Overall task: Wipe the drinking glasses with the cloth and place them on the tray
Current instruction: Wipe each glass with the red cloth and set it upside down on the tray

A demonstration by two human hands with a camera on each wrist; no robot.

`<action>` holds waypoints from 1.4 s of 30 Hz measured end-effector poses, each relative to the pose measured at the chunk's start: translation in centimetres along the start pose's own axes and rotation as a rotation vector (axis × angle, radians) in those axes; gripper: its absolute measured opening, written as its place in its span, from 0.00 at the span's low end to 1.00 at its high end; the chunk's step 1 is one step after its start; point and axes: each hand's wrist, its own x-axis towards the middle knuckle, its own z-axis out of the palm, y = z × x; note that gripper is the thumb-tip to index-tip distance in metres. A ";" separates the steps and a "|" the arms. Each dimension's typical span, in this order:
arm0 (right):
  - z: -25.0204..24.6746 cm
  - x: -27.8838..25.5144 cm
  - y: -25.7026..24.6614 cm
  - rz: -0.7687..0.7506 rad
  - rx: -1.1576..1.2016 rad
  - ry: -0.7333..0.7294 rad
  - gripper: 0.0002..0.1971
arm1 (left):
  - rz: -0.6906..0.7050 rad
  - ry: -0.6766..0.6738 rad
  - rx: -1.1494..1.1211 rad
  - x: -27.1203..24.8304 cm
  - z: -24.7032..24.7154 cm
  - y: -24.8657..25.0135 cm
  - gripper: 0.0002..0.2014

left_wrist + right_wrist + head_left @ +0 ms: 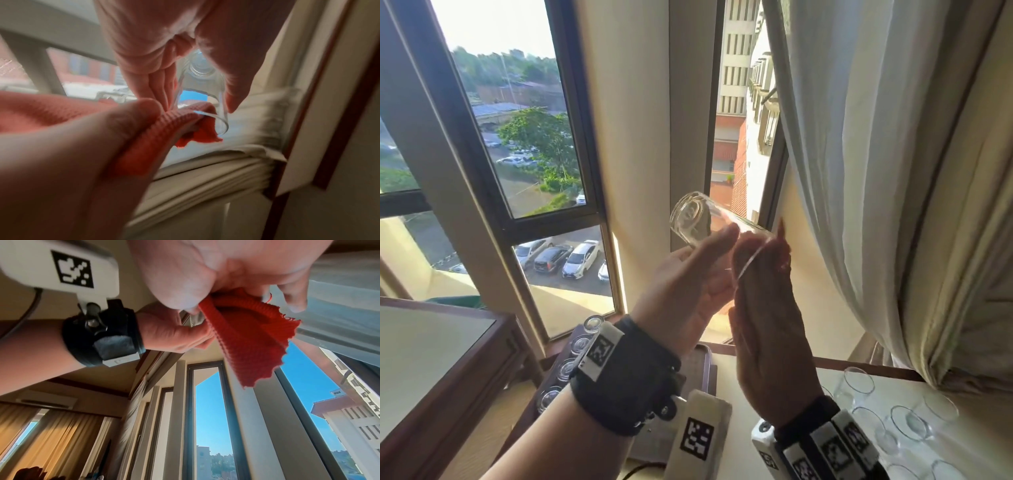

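In the head view my left hand (pixel 709 253) holds a clear drinking glass (pixel 695 219) up in front of the window. The glass is tilted, base up-left and mouth toward my right hand (pixel 763 274). The left wrist view shows the fingers and thumb of that left hand (pixel 193 97) round the glass (pixel 197 71). My right hand (pixel 238 305) pinches a red ribbed cloth (pixel 251 340). The cloth (pixel 180 120) is pressed over the rim into the glass mouth. Only a little of the cloth (pixel 780 253) shows past my right hand in the head view.
Below my wrists lies a grey tray (pixel 705 359). A row of several glasses (pixel 580 342) stands on a dark surface to its left. Several more glasses (pixel 904 421) stand on the white tabletop at right. A curtain (pixel 876 171) hangs on the right, and a wooden table (pixel 448 377) is on the left.
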 end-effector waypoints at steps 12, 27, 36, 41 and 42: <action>-1.3 1.7 -2.1 0.112 0.271 -0.020 0.18 | 0.100 -0.099 0.170 -0.2 -0.5 0.0 0.08; -3.9 2.0 -4.7 0.693 1.186 -0.374 0.06 | 0.051 -0.294 0.120 -1.2 -1.6 -0.4 0.31; -2.1 2.4 -3.0 0.429 0.398 -0.253 0.07 | 0.109 -0.042 0.454 -0.7 0.2 0.4 0.18; -4.1 2.8 -4.2 0.793 1.157 -0.353 0.04 | 0.032 -0.159 0.068 -0.8 -0.7 -0.3 0.28; -3.7 2.5 -3.9 0.731 1.056 -0.323 0.06 | 0.042 -0.123 0.113 -0.7 -0.5 -0.2 0.27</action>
